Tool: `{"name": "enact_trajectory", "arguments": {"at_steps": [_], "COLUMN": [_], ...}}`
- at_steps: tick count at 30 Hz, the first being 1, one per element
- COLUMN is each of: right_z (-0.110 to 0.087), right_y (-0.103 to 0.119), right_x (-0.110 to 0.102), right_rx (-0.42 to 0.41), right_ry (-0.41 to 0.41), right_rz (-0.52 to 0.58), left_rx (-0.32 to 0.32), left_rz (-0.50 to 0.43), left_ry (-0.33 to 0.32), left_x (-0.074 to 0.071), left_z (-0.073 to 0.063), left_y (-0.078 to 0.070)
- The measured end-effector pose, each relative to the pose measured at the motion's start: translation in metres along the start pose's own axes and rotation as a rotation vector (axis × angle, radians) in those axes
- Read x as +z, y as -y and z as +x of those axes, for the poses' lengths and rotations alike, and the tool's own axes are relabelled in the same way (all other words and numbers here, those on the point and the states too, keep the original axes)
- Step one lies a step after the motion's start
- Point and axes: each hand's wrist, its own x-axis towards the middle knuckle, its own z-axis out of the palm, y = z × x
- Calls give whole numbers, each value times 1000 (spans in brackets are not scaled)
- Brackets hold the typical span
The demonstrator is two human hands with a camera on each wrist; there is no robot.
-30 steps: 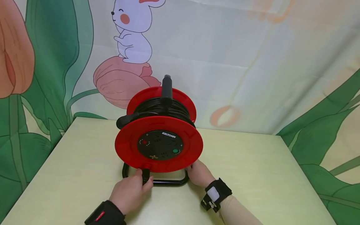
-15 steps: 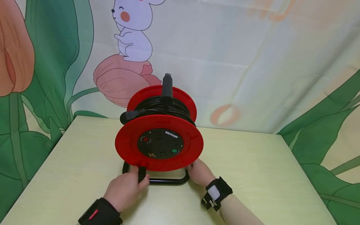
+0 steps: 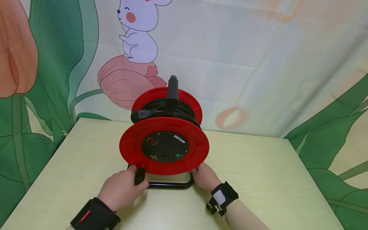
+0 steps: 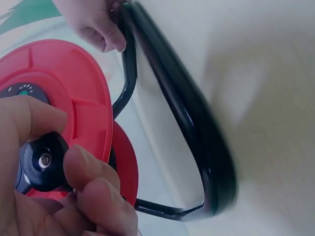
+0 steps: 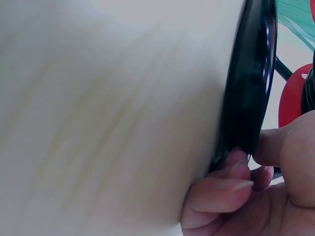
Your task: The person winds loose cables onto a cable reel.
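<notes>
A red cable reel with black cable wound on its drum stands on a black tubular frame. My left hand pinches the small black crank knob at the lower left of the front disc; the left wrist view shows thumb and fingers round the knob. At the frame's right side, my right hand grips the tube, its fingers curled round the bar in the right wrist view. The cable's plug lies at the drum's upper left. A black carrying handle rises above the drum.
The reel stands on a pale wooden table. Close behind the table hangs a printed cloth with a rabbit and flowers. Each wrist wears a black strap.
My left hand has moved left and slightly up with the crank knob, turning the reel clockwise. The plug has shifted right along the drum's top. My right hand stays on the frame.
</notes>
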Motion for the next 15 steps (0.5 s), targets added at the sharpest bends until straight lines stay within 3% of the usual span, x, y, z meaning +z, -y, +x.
{"name": "enact_trajectory", "arguments": {"at_steps": [6,15], "right_z": [-1,-1], "right_y": [-4,-7], "right_x": [-1,-2], "right_rx": [6,4], "right_ry": [-9,-12], "right_rz": [-7,-18], "left_rx": [-23,8], "left_rz": [-29,-19], "left_ry": [-2,-58], "left_x": [-9,-22], "left_z": [-1,-2], "left_y": [-1,1]}}
